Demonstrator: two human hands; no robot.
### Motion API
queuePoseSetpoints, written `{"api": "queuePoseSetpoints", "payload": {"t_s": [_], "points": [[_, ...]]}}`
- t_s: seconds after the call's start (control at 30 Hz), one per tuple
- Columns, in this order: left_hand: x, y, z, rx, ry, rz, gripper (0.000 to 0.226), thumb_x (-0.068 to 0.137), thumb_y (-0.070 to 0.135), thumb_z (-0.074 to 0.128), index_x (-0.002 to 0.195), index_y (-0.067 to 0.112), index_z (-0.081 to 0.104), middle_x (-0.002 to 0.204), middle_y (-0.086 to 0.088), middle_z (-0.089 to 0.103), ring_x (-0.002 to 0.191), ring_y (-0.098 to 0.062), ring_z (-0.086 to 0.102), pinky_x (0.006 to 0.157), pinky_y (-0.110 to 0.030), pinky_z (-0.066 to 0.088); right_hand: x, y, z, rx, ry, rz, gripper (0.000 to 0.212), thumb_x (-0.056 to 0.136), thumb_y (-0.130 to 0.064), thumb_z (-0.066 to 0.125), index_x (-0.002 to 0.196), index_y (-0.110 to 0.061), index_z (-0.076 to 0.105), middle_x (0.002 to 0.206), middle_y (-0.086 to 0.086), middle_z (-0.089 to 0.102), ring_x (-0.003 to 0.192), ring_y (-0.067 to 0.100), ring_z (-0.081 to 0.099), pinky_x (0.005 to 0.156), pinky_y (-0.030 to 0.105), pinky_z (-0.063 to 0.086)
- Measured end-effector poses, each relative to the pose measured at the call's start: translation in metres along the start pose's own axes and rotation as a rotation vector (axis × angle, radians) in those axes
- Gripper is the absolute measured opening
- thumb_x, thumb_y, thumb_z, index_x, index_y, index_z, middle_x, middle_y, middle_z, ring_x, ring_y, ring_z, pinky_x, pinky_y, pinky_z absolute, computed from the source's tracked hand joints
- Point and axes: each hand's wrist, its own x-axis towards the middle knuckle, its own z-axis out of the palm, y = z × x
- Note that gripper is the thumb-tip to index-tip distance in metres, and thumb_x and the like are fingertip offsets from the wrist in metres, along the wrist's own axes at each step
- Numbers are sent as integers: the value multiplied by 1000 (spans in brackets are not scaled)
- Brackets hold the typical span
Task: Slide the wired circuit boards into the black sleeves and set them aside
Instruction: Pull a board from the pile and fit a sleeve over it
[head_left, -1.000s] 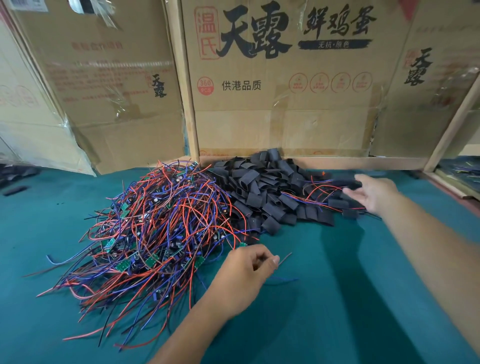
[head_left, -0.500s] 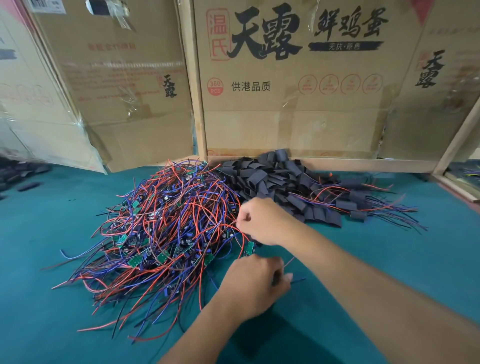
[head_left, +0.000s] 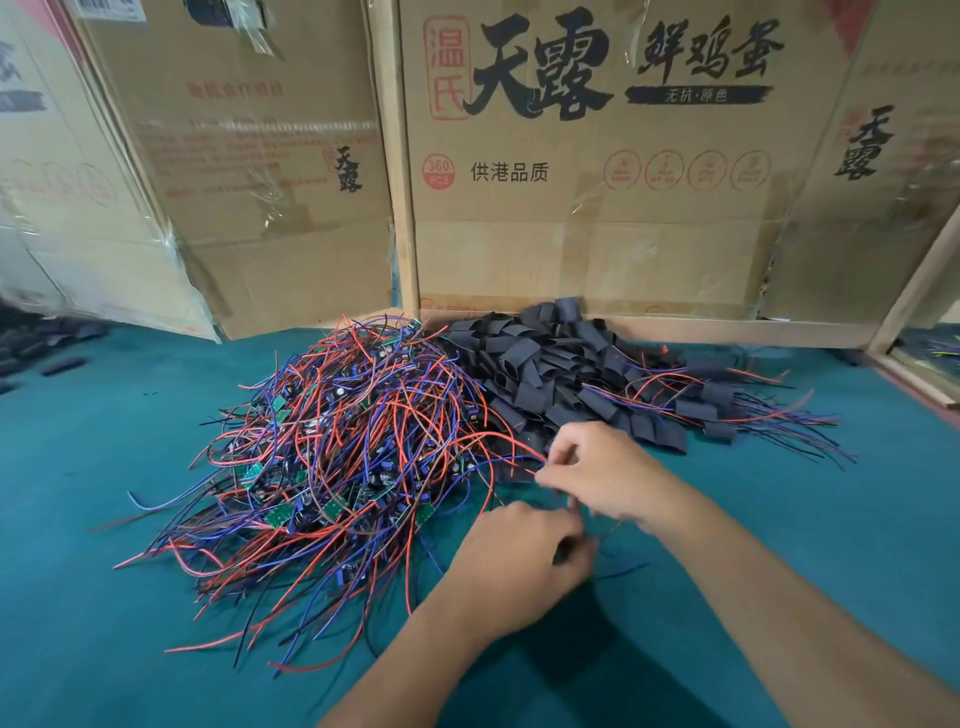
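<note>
Behind the hands (head_left: 566, 514), cardboard boxes (head_left: 597, 171) wall the table (head_left: 779, 519).

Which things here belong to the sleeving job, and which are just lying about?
Job: pile of wired boards; heap of black sleeves; sleeved boards set aside; left hand and right hand, both pinching wires.

Lying about: cardboard boxes; wooden frame; green tabletop.

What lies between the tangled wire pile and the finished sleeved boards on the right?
In the head view, the heap of empty black sleeves lies between the wire pile and the sleeved boards.
</note>
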Motion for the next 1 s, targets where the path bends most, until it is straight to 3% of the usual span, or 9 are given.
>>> {"api": "queuePoseSetpoints", "payload": {"t_s": [0.13, 0.23, 0.37, 0.47, 0.6, 0.73, 0.8, 0.9, 1.0], "points": [[2, 2, -3, -218, 229, -62, 30, 92, 43, 53, 70, 25, 40, 50, 2, 37, 54, -22, 33, 54, -37, 38, -17, 14, -35, 219, 94, -74, 20, 85, -38, 72, 81, -20, 65, 57, -5, 65, 43, 7, 54, 43, 22, 39], [4, 3, -5, -530, 269, -142, 24, 92, 37, 61, 75, 24, 51, 51, 9, 38, 51, -10, 32, 51, -26, 30, -29, 21, -49, 393, 125, -73, 30, 85, -39, 74, 82, -11, 64, 54, -1, 60, 45, 12, 50, 47, 26, 42], [7, 10, -5, -853, 145, -159, 19, 88, 49, 63, 96, 32, 66, 80, 9, 61, 71, -8, 52, 68, -33, 48, -41, 16, -42, 144, 205, -70, 41, 75, -58, 76, 70, -19, 62, 46, -7, 59, 36, 7, 51, 37, 18, 35], [6, 11, -3, -981, 76, -144, 7, 95, 26, 65, 89, 24, 69, 78, 8, 65, 66, -13, 56, 62, -28, 50, -44, 10, -32, 11, 157, -110, 45, 74, -64, 71, 65, -21, 62, 47, -14, 60, 36, 3, 51, 38, 17, 36], [6, 8, -5, -1135, 64, -261, 17, 95, 17, 65, 87, 3, 69, 76, -6, 70, 62, -18, 59, 62, -26, 51, -43, 6, -36, 131, -10, -183, 41, 92, -51, 61, 69, -18, 62, 58, -1, 67, 47, 13, 62, 53, 35, 53], [6, 8, -9, -1240, 87, -336, 17, 89, 25, 71, 76, 15, 71, 72, -9, 67, 58, -16, 58, 60, -24, 50, -39, 11, -41, 252, -173, -270, 30, 96, -38, 56, 78, -17, 68, 67, 2, 69, 56, 17, 66, 53, 26, 51], [7, 10, -11, -1276, 106, -335, 16, 87, 27, 72, 73, 18, 69, 70, -7, 64, 58, -15, 57, 57, -24, 48, -27, 20, -46, 335, -147, -218, 27, 99, -29, 53, 83, -15, 70, 70, 4, 69, 58, 18, 66, 52, 27, 50], [4, 15, -15, -1292, 148, -216, 8, 83, 28, 73, 84, 20, 73, 75, -2, 65, 65, -12, 57, 57, -24, 47, 9, 36, -49, 130, 96, -91, 21, 97, -18, 54, 81, -18, 68, 71, 0, 71, 61, 15, 68, 53, 32, 55], [-1, 18, -18, -1322, 149, -74, 17, 81, 26, 78, 97, 20, 78, 94, 0, 69, 77, -10, 59, 61, -25, 49, 41, 42, -40, -132, 138, -108, 16, 93, -22, 56, 79, -25, 64, 74, -7, 69, 74, 20, 68, 57, 26, 49]]}}
